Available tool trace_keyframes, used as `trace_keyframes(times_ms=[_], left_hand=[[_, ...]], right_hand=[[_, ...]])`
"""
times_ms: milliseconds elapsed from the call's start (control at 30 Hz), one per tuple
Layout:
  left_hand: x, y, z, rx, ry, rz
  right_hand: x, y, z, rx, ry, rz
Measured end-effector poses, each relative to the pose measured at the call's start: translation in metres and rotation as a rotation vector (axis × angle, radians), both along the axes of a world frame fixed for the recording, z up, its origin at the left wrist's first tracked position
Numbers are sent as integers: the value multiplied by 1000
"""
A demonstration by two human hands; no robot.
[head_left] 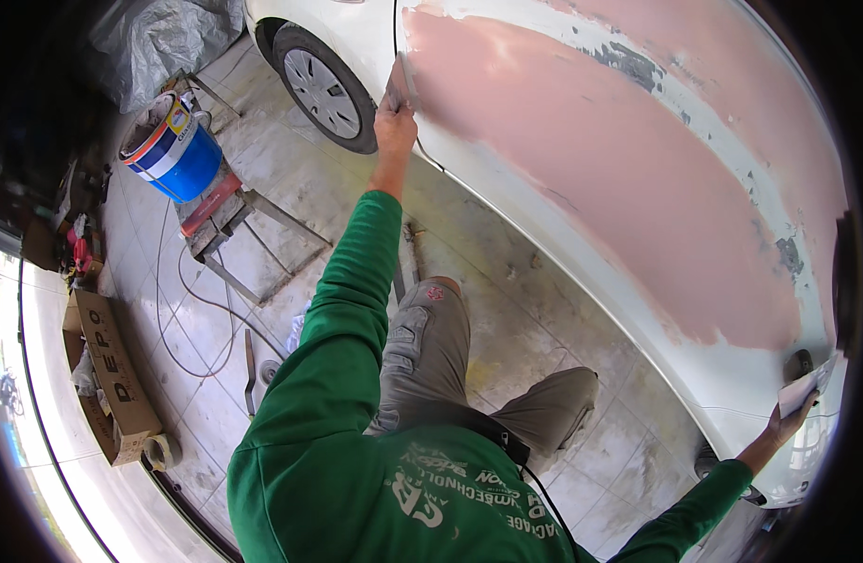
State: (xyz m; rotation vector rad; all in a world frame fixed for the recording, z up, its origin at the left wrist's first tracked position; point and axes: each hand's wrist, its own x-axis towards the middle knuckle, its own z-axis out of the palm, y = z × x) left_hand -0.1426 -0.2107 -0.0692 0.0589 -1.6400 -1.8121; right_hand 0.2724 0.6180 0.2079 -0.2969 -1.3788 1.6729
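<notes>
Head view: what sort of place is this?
Probably a car body repair shop: there is pink, filler-like coating on a white car, a flat tool in the left hand, and a blue bucket on a stool.

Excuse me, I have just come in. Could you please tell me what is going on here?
A person in a green sweatshirt is working beside a white car whose side carries a broad pink coating. The left hand holds a flat spreader at the coating's edge near the wheel; whether it touches is unclear. The right hand grips a pale flat plate by the car's far right end. A blue-and-white bucket stands on a stool to the left.
</notes>
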Motion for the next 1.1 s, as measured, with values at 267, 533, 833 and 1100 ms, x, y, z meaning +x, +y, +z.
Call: trace_keyframes(times_ms=[267,533,833,1100], left_hand=[[116,167,31,-115,62,39],[164,181,-25,-28,93,-554],[49,-10,42,140,-142,-168],[26,42,65,-74,-13,18]], right_hand=[[0,0,0,6,6,-16],[2,20,3,-7,-39,12],[7,21,-4,23,-39,-5],[13,37,-13,25,-27,58]])
